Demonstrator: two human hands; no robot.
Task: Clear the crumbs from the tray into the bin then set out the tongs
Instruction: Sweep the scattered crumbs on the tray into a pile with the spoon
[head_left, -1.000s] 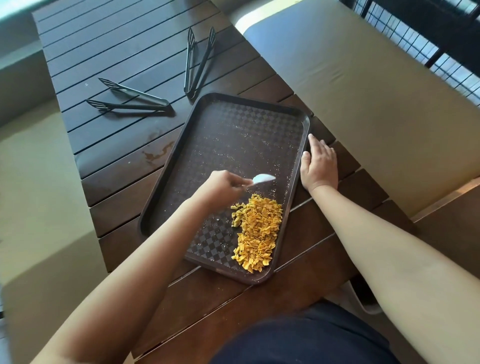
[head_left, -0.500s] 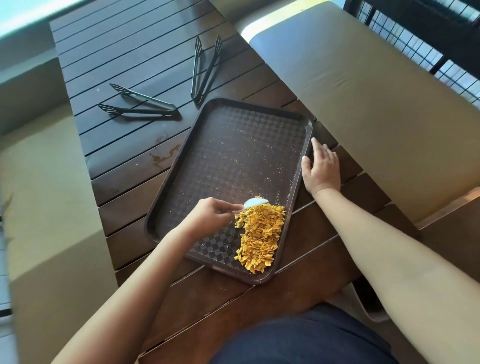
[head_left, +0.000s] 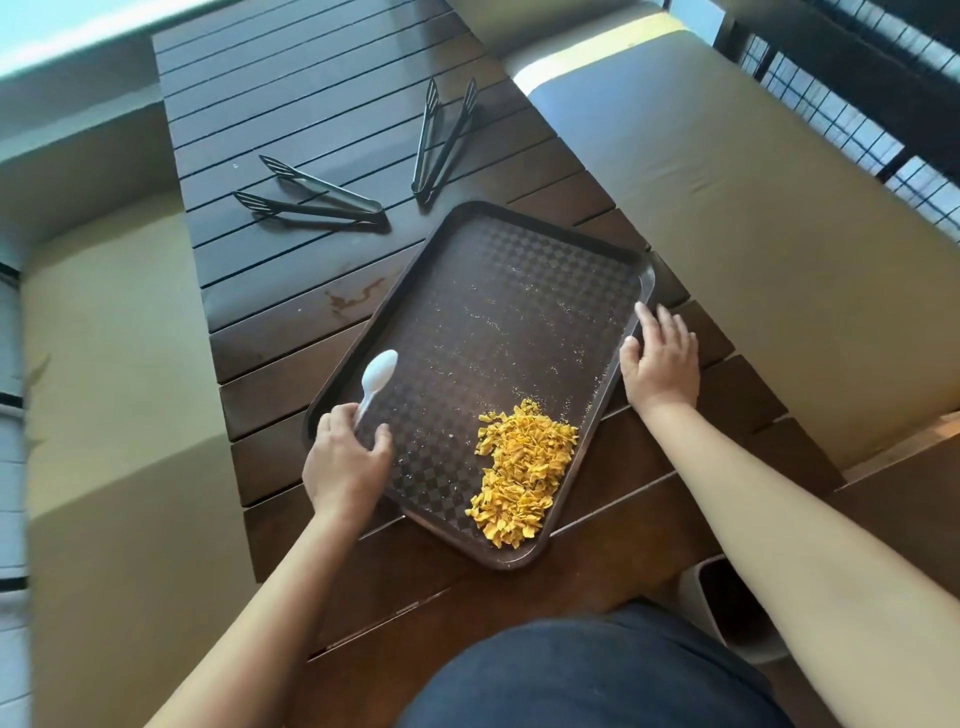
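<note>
Left hand (head_left: 347, 457) pinching white spoon (head_left: 376, 382) handle at tray (head_left: 524, 221) left rim, bowl over tray floor. Right hand (head_left: 658, 358) flat, fingers together, pressed on right rim. Crumbs (head_left: 522, 473) heaped in near right corner, fine dust scattered beyond. Sweeping step nearly done, likely; next calls for tipping tray toward bin (head_left: 727, 605) below table (head_left: 322, 104) edge. Tongs (head_left: 311, 195), second tongs (head_left: 441, 137) untouched on table.

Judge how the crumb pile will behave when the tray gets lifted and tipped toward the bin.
The crumbs are loose flakes heaped in the tray's near right corner, so they will probably slide and scatter, not move as one. They look light and brittle. The fine dust on the textured floor may cling. The low rim likely holds them only at a gentle tilt.
</note>
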